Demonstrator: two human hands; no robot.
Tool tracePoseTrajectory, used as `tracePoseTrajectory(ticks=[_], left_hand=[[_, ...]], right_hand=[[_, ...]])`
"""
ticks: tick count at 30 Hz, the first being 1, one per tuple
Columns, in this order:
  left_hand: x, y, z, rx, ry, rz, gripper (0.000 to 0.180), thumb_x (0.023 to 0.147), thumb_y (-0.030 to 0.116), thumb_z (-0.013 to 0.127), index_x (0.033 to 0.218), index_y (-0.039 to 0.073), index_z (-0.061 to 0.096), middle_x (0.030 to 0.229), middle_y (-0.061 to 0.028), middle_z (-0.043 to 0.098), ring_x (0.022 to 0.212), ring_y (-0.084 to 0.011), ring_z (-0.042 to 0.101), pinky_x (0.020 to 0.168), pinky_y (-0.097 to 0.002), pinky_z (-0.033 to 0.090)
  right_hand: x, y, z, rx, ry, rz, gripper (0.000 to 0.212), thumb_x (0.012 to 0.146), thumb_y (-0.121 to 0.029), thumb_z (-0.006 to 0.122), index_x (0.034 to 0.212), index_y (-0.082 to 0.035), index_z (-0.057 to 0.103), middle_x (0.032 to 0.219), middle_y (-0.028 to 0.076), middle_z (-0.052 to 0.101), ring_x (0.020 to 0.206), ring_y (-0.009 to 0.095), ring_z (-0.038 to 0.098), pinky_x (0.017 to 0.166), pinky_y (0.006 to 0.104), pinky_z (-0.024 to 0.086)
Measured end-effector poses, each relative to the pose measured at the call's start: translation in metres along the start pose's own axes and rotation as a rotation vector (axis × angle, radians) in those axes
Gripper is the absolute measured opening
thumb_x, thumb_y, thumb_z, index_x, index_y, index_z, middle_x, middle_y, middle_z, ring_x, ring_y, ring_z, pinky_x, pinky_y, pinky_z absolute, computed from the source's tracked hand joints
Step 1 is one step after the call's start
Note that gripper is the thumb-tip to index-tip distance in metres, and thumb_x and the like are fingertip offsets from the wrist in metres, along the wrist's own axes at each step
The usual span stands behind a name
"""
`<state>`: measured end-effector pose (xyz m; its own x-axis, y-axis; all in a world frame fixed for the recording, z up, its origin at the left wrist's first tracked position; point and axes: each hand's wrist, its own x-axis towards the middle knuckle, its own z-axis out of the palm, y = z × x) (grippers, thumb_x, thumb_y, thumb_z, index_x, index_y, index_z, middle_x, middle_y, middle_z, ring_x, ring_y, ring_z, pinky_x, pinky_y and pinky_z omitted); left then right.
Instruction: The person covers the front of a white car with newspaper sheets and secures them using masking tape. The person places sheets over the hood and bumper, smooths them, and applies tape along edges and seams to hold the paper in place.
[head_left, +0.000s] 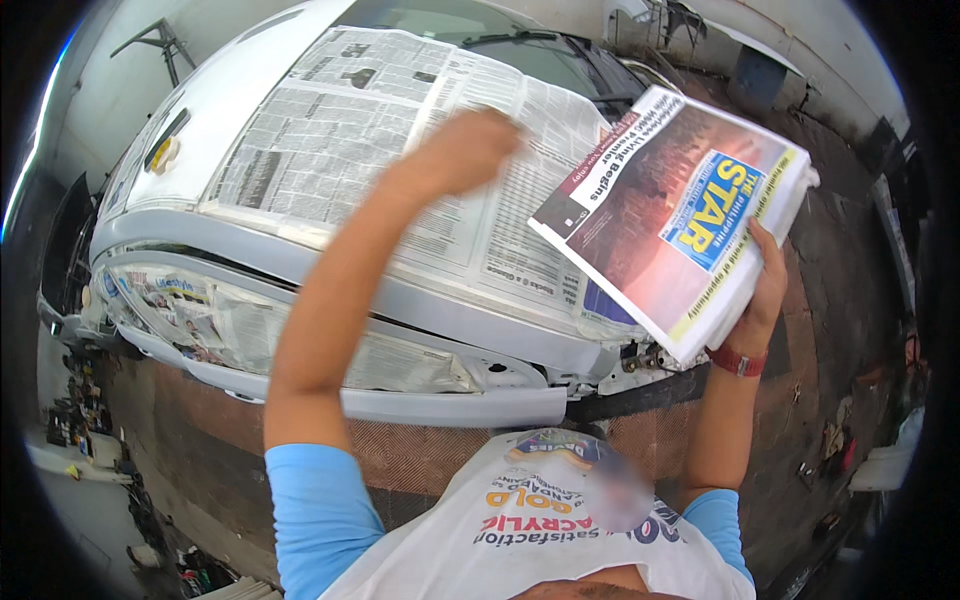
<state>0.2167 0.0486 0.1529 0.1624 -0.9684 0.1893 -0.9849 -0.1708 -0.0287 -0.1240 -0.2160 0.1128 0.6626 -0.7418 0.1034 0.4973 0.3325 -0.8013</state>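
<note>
A folded newspaper (pixel 630 215), thick and with a colour-printed front page, is held up off the right end of a white car hood (pixel 250 65) by a person in light-blue sleeves (pixel 320 515) and a white printed top (pixel 400 550). The right hand (pixel 757 285), a red watch (pixel 738 361) at its wrist, grips the paper by its lower right edge, fingers closed on it. The left hand (pixel 465 150) hangs over the middle of the hood, blurred, its fingers drawn in; whether they pinch anything cannot be told. Beneath it, opened newsprint sheets (pixel 340 125) overlap across much of the hood, up toward the windshield (pixel 420 15) and its black wiper (pixel 515 38) on the hood's far side. At the hood's left end, a small pale-yellow round item (pixel 165 155) sits just beside a dark flat piece (pixel 167 136). Below the hood's near edge, more newsprint (pixel 235 320) covers a panel above a pale grey strip (pixel 430 408). Nearer the person than the hood lies a reddish-brown patterned floor (pixel 430 450); beyond the hood's left side stands a dark metal frame (pixel 165 45).
</note>
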Motion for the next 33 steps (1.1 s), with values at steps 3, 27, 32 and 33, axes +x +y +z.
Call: tracePoseTrajectory(ticks=[3,27,32,33], left_hand=[[-0.055,-0.078,-0.005,0.434,0.0,-0.336,0.053,0.116,0.03,0.051,0.165,0.011,0.054,0.17,-0.0142,0.054,0.161,-0.0332,0.045,0.134,-0.0513,0.033],[-0.044,0.108,0.031,-1.559,0.513,-0.734,0.08,0.119,0.055,0.045,0.181,0.012,0.019,0.177,-0.0266,0.039,0.164,-0.0366,0.043,0.13,-0.0549,0.038],[-0.029,0.127,0.086,-0.942,0.508,-0.914,0.071,0.113,0.028,0.065,0.175,0.009,0.036,0.172,-0.0265,0.047,0.16,-0.0385,0.047,0.129,-0.0516,0.04],[-0.033,0.128,0.088,-0.706,0.457,-0.764,0.07,0.11,0.022,0.069,0.173,0.009,0.041,0.17,-0.0275,0.049,0.158,-0.0413,0.048,0.129,-0.0511,0.041]], right_hand=[[-0.024,-0.01,-0.014,0.066,0.047,0.012,0.037,0.11,-0.014,0.064,0.141,0.006,0.063,0.124,0.018,0.079,0.102,0.025,0.082,0.088,0.0357,0.068],[0.009,0.09,0.053,-1.559,-0.653,-0.827,0.04,0.092,-0.011,0.068,0.13,0.002,0.069,0.103,0.018,0.073,0.092,0.035,0.074,0.078,0.049,0.059],[-0.018,0.183,-0.007,-1.621,-0.843,-0.666,0.053,0.095,-0.016,0.072,0.143,0.004,0.064,0.114,0.022,0.072,0.106,0.037,0.073,0.083,0.0499,0.059],[-0.017,0.183,-0.013,-1.573,-0.85,-0.622,0.053,0.097,-0.018,0.072,0.146,0.002,0.064,0.119,0.023,0.071,0.111,0.039,0.072,0.088,0.0498,0.06]])
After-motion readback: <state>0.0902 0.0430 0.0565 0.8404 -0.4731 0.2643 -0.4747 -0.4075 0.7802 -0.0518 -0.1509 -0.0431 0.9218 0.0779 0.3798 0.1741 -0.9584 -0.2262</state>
